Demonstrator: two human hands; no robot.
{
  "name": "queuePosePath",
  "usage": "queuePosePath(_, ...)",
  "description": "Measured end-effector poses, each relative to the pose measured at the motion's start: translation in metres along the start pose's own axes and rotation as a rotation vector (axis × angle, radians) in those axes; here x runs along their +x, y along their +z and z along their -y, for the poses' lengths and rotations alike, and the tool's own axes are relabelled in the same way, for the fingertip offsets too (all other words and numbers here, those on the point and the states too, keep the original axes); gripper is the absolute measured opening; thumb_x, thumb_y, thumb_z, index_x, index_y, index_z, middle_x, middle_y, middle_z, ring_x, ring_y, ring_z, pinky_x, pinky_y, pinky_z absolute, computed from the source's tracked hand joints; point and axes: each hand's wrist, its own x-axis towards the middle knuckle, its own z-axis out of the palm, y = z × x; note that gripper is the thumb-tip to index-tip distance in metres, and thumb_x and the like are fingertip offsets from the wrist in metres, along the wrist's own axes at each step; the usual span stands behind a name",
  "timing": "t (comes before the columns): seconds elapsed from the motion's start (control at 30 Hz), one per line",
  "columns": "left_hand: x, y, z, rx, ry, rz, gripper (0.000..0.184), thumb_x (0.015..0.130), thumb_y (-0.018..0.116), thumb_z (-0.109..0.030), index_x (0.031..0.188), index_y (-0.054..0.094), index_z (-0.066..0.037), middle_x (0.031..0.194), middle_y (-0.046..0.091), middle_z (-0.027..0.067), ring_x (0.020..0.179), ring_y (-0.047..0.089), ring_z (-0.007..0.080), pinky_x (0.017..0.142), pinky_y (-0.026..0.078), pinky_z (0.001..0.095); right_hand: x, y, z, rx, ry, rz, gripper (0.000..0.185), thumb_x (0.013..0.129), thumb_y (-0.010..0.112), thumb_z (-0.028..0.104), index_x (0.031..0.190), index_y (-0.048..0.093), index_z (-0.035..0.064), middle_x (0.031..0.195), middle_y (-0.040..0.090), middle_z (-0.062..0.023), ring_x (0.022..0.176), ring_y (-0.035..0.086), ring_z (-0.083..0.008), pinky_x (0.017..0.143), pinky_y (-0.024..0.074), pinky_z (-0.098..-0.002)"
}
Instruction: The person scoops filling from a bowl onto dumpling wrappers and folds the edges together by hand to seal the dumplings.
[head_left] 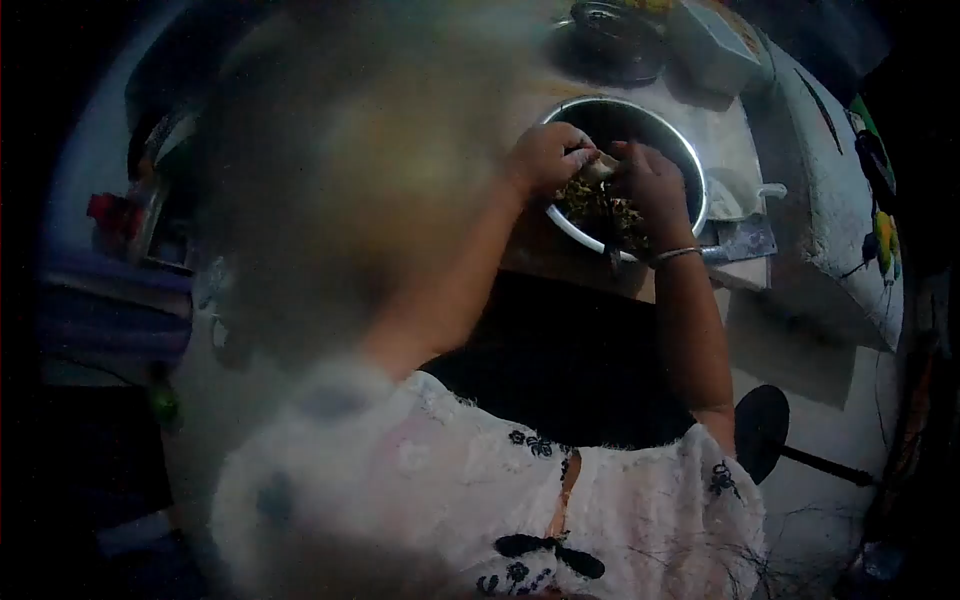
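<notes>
Over a round metal bowl, both my hands are closed on a small pale dumpling. My left hand pinches it from the left with fingertips and thumb. From the right, my right hand, with a bangle at the wrist, grips its other side. Chopped greenish-brown filling lies in the bowl beneath. A dark, thin utensil leans across the bowl's near rim. The fingers partly cover the dumpling, so its exact shape is hard to make out.
A dark round pan or lid and a white box stand behind the bowl. To the right are a pale container and a flat metal blade, near a wall ledge. A blurred smear hides much of the left.
</notes>
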Motion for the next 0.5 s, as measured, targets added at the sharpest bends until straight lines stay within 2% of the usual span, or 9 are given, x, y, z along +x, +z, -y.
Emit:
queuePosePath(0.03, 0.000, 0.000, 0.000, 0.000, 0.000, -0.002, 0.016, 0.077, 0.064, -0.021, 0.084, 0.068, -0.007, 0.084, 0.065, 0.0120, 0.079, 0.062, 0.0276, 0.071, 0.049, 0.0354, -0.002, -0.001, 0.003, 0.094, 0.083, -0.033, 0.026, 0.091, 0.052, 0.023, 0.093, 0.066, 0.0016, 0.076, 0.066, -0.0059, 0.065, 0.061, -0.0136, 0.058, 0.0468, -0.0251)
queuePosePath(0.1, -0.001, 0.000, 0.000, 0.045, 0.034, 0.002, 0.014, 0.080, 0.064, -0.016, 0.087, 0.066, -0.004, 0.081, 0.065, 0.0103, 0.078, 0.062, 0.0224, 0.069, 0.048, 0.0342, -0.002, -0.002, 0.001, 0.159, 0.095, -0.021, 0.027, 0.091, 0.053, 0.025, 0.095, 0.066, 0.0011, 0.076, 0.066, -0.0069, 0.065, 0.060, -0.0123, 0.056, 0.0451, -0.0236)
queuePosePath(0.2, 0.000, 0.002, 0.004, 0.092, 0.062, -0.017, 0.015, 0.080, 0.065, -0.016, 0.088, 0.066, -0.004, 0.082, 0.065, 0.0103, 0.078, 0.062, 0.0232, 0.070, 0.049, 0.0344, 0.002, -0.003, -0.009, 0.001, 0.028, 0.035, 0.026, 0.088, 0.058, 0.026, 0.093, 0.066, 0.0010, 0.076, 0.066, -0.0065, 0.067, 0.060, -0.0123, 0.059, 0.0462, -0.0246)
queuePosePath(0.27, 0.001, 0.002, 0.005, 0.076, 0.083, -0.001, 0.015, 0.080, 0.064, -0.017, 0.088, 0.067, -0.005, 0.083, 0.065, 0.0102, 0.078, 0.062, 0.0234, 0.071, 0.049, 0.0347, -0.001, -0.001, -0.008, -0.255, -0.135, 0.072, 0.023, 0.085, 0.061, 0.024, 0.091, 0.066, 0.0019, 0.076, 0.066, -0.0065, 0.067, 0.060, -0.0125, 0.062, 0.0471, -0.0261)
queuePosePath(0.33, 0.000, -0.002, -0.002, 0.064, 0.098, 0.007, 0.015, 0.080, 0.064, -0.017, 0.088, 0.067, -0.005, 0.084, 0.064, 0.0100, 0.078, 0.062, 0.0237, 0.071, 0.049, 0.0349, -0.005, -0.001, 0.004, -0.305, -0.116, 0.090, 0.020, 0.084, 0.063, 0.021, 0.090, 0.066, 0.0025, 0.076, 0.066, -0.0067, 0.068, 0.060, -0.0123, 0.063, 0.0472, -0.0264)
queuePosePath(0.4, -0.002, -0.007, -0.012, 0.063, 0.007, 0.097, 0.019, 0.077, 0.062, -0.023, 0.087, 0.067, -0.007, 0.087, 0.064, 0.0114, 0.084, 0.061, 0.0283, 0.077, 0.048, 0.0366, -0.004, 0.000, 0.007, -0.353, -0.100, 0.114, 0.017, 0.082, 0.064, 0.018, 0.089, 0.067, 0.0031, 0.076, 0.066, -0.0069, 0.068, 0.060, -0.0120, 0.064, 0.0473, -0.0267)
queuePosePath(0.43, -0.003, -0.006, -0.007, 0.066, -0.002, 0.085, 0.019, 0.077, 0.062, -0.023, 0.087, 0.067, -0.007, 0.087, 0.064, 0.0114, 0.084, 0.061, 0.0283, 0.077, 0.048, 0.0366, -0.002, -0.001, 0.001, -0.388, -0.148, 0.099, 0.015, 0.081, 0.065, 0.017, 0.088, 0.067, 0.0030, 0.076, 0.066, -0.0076, 0.068, 0.060, -0.0121, 0.063, 0.0469, -0.0263)
queuePosePath(0.5, -0.002, -0.003, -0.002, 0.050, 0.122, 0.051, 0.014, 0.080, 0.065, -0.019, 0.086, 0.068, -0.007, 0.084, 0.064, 0.0096, 0.079, 0.061, 0.0234, 0.071, 0.049, 0.0355, -0.002, 0.000, 0.001, -0.421, -0.202, 0.092, 0.014, 0.080, 0.065, 0.015, 0.086, 0.066, 0.0030, 0.076, 0.066, -0.0083, 0.067, 0.060, -0.0122, 0.063, 0.0466, -0.0259)
